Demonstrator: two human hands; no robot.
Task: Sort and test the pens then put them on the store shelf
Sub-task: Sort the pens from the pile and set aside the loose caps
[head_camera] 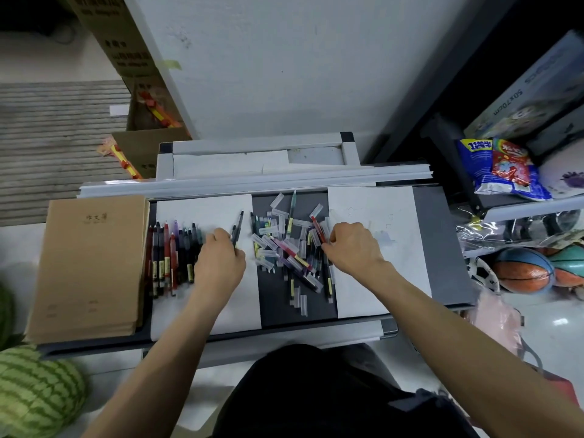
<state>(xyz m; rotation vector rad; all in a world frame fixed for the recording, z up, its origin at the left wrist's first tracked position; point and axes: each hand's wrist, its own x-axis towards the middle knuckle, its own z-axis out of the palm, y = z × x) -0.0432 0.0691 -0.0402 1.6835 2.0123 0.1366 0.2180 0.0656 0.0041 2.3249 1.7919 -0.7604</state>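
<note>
Hands apart, mid-sort: left hand (221, 259) pinches a slim black plastic pen (237, 227), right hand (352, 248) a red plastic pen (317, 228) in the pen heap (284, 248); next, likely scribble-testing each.

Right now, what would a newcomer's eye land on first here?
The jumble of pens and clear caps in the middle of the table. The left hand holds a dark pen beside a row of pens on a white sheet; the right hand pinches a red pen at the jumble's right edge. A watermelon sits bottom left.
</note>
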